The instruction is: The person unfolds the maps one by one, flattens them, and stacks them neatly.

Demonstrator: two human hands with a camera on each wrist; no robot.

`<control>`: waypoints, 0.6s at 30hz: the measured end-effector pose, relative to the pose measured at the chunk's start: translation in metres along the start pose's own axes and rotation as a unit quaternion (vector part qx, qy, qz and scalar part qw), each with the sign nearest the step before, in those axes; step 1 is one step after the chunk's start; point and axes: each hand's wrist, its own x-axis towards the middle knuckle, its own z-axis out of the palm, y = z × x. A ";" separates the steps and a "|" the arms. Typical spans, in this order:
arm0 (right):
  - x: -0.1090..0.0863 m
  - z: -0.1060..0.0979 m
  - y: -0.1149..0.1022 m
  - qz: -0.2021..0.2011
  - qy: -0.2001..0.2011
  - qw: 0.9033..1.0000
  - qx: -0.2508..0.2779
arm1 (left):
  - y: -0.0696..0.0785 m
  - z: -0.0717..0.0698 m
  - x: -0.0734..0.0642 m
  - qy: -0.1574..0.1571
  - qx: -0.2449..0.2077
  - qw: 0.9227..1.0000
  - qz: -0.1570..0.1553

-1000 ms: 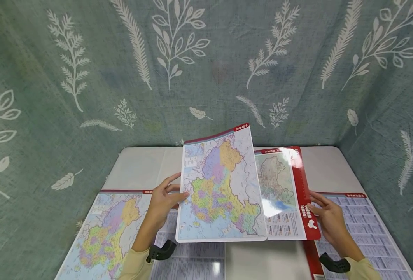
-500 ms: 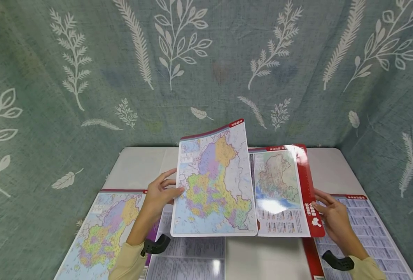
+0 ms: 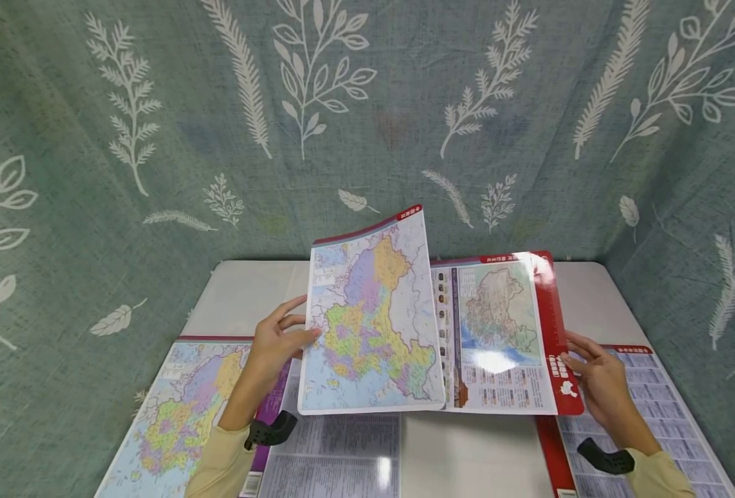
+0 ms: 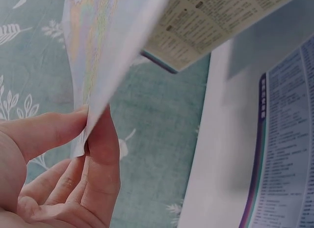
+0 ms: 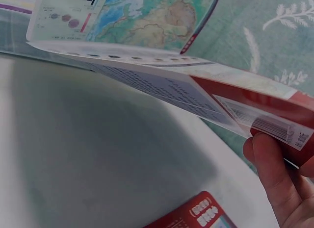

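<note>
My left hand [image 3: 274,349] pinches the left edge of a colourful map sheet [image 3: 367,332] between thumb and fingers. That sheet is raised and its upper edge curves. My right hand [image 3: 601,377] pinches the red outer border of a map sheet [image 3: 501,311] with a relief map, whose left part lies behind the colourful one. Whether the two are one folded piece I cannot tell. In the right wrist view, the underside of the red border carries a barcode [image 5: 265,122]. In the left wrist view, the thumb [image 4: 54,132] presses on the sheet's edge.
Another colourful map [image 3: 187,408] lies on the white table [image 3: 473,456] at the left, beside a purple strip [image 3: 268,408] and a text-covered sheet [image 3: 336,456]. At the right lies a text sheet [image 3: 660,408] with a red border. Green leaf-print cloth [image 3: 367,138] surrounds the table.
My hands have drawn apart, the left moving left and the right slightly right. More of the relief-map sheet shows, and both sheets sit a little higher. The purple strip has come into view.
</note>
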 end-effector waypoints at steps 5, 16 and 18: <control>0.001 -0.001 -0.003 -0.017 -0.007 1.000 0.012 | 0.001 -0.004 0.002 0.003 0.000 1.000 0.006; 0.007 -0.006 -0.006 -0.028 -0.015 0.998 0.045 | 0.000 -0.013 0.010 0.009 0.008 1.000 0.000; 0.008 -0.007 -0.007 -0.033 -0.019 0.998 0.049 | 0.000 -0.014 0.011 0.012 0.007 1.000 -0.001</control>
